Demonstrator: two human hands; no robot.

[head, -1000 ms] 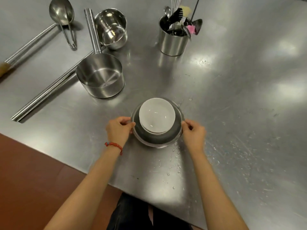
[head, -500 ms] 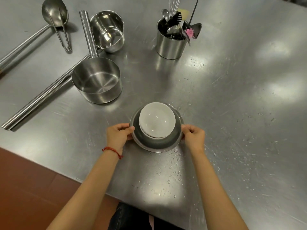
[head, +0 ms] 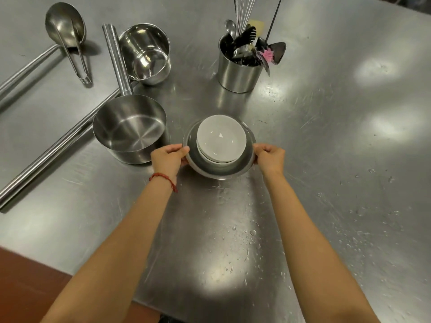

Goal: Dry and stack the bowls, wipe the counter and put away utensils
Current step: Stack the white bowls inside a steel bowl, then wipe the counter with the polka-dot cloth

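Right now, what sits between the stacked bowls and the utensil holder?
Nothing: in the head view, the counter between the steel bowl holding the white bowls and the utensil holder is bare steel with glare.

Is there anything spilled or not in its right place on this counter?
Yes. Water drops lie scattered on the counter in front of the steel bowl that the left hand and right hand hold. The white bowls inside sit slightly off-centre. Nothing looks damaged.
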